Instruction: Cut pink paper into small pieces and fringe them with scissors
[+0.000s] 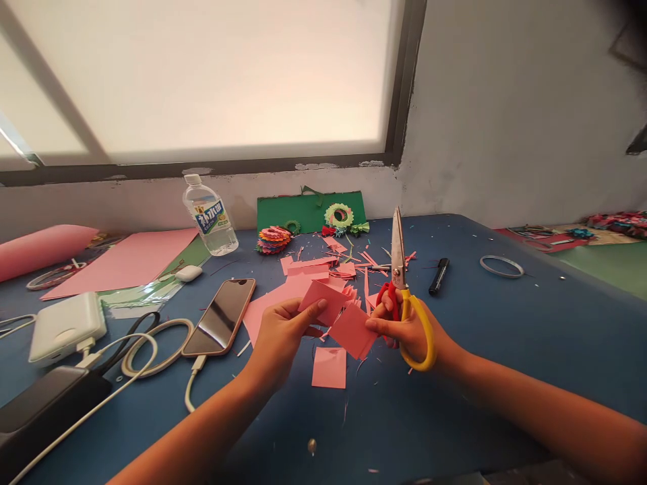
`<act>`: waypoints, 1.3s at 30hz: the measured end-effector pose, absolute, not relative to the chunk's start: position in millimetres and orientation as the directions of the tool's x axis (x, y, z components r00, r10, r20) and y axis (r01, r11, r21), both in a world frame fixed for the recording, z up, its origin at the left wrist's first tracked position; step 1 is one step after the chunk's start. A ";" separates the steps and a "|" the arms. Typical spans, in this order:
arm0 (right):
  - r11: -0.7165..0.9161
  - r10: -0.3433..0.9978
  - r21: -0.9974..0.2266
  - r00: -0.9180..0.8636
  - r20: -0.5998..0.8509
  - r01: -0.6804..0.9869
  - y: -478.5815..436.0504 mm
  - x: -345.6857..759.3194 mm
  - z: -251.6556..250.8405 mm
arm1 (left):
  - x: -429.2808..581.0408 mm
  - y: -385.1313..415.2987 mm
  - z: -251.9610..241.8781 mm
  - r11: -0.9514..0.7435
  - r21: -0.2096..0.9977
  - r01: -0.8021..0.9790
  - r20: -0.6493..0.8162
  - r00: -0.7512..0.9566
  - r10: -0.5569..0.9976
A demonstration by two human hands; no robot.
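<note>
My left hand (280,333) pinches a pink paper square (323,301) between thumb and fingers. In my right hand (412,330) are scissors (398,252), their loops red and yellow, blades together and pointing up. The same hand's thumb and fingertips grip a small stack of pink paper squares (352,331), which meets or overlaps the left hand's paper. A loose pink square (329,368) lies flat on the table just below both hands. Behind them spreads a heap of pink sheets and thin offcuts (308,269), partly hidden by my hands.
On the blue table (536,350), a phone (222,316) with a cable and a white power bank (68,327) are at left. A water bottle (209,215) leans near the wall. Folded-paper rings (338,215) sit by a green board (283,210). A black marker (439,276) lies right.
</note>
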State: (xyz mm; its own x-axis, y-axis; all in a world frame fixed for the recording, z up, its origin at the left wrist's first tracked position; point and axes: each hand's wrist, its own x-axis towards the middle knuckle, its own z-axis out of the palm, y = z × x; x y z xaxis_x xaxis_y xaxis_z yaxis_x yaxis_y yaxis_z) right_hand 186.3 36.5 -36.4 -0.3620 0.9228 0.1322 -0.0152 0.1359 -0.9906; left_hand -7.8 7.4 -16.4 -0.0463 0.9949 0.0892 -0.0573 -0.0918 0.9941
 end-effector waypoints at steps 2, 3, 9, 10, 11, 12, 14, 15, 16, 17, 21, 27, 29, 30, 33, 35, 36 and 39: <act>0.116 0.924 -0.993 -0.365 0.109 -0.005 34.6 186.1 -35.1 | -7.7 7.3 -15.7 -0.103 0.993 -0.059 0.099 -0.069 0.993; 0.105 0.925 -0.995 -0.367 0.099 -0.005 33.7 185.8 -34.4 | -7.6 7.2 -15.4 -0.105 0.993 -0.062 0.101 -0.073 0.992; 0.071 0.921 -0.997 -0.383 0.071 -0.015 32.6 183.6 -34.2 | -8.0 7.1 -15.0 -0.101 0.990 -0.097 0.093 -0.086 0.992; 0.071 0.920 -0.997 -0.386 0.072 -0.017 33.0 183.4 -35.1 | -8.0 7.1 -14.7 -0.100 0.989 -0.107 0.091 -0.087 0.992; 0.076 0.919 -0.997 -0.387 0.080 -0.025 33.5 183.2 -36.1 | -8.0 7.2 -14.3 -0.097 0.989 -0.115 0.087 -0.088 0.992; 0.088 0.917 -0.995 -0.387 0.095 -0.037 34.0 183.2 -37.1 | -7.9 7.2 -13.7 -0.092 0.988 -0.121 0.082 -0.088 0.993; 0.119 0.912 -0.991 -0.388 0.133 -0.061 34.9 183.3 -38.7 | -7.6 7.2 -12.4 -0.074 0.990 -0.122 0.063 -0.088 0.994; 0.131 0.909 -0.989 -0.390 0.147 -0.067 35.1 183.5 -39.2 | -7.4 7.2 -11.9 -0.060 0.991 -0.120 0.050 -0.087 0.995; 0.139 0.906 -0.988 -0.393 0.154 -0.068 35.3 183.7 -39.4 | -7.2 7.0 -11.5 -0.044 0.992 -0.117 0.035 -0.081 0.996; 0.140 0.904 -0.988 -0.399 0.155 -0.067 35.3 184.0 -39.5 | -7.0 6.9 -11.5 -0.027 0.993 -0.115 0.018 -0.073 0.997; 0.145 0.901 -0.989 -0.409 0.145 -0.031 34.4 185.2 -38.0 | -6.3 6.7 -13.1 0.046 0.993 -0.109 -0.046 -0.002 0.999; 0.145 0.906 -0.989 -0.408 0.118 0.037 32.4 184.5 -33.6 | -6.4 7.0 -15.2 0.026 0.998 -0.050 -0.021 0.098 0.995; 0.138 0.907 -0.990 -0.407 0.112 0.034 32.1 183.9 -33.1 | -6.7 6.8 -15.4 0.016 1.000 -0.022 -0.013 0.124 0.992; 0.131 0.907 -0.991 -0.406 0.109 0.029 32.2 183.7 -33.1 | -6.9 6.7 -15.5 0.013 1.000 -0.013 -0.011 0.135 0.991; 0.118 0.908 -0.993 -0.406 0.105 0.007 32.3 183.7 -33.9 | -7.4 6.5 -16.2 0.007 1.000 -0.001 -0.006 0.159 0.987; 0.121 0.905 -0.993 -0.411 0.110 0.000 32.3 184.0 -34.4 | -7.5 6.5 -16.4 0.000 1.000 0.000 0.000 0.166 0.986; 0.123 0.905 -0.992 -0.411 0.112 0.000 32.3 184.2 -34.5 | -7.6 6.4 -16.2 -0.002 1.000 0.001 0.002 0.170 0.985; 0.124 0.907 -0.992 -0.406 0.109 0.010 32.4 184.5 -34.6 | -7.3 6.3 -15.4 0.001 1.000 0.006 -0.002 0.176 0.984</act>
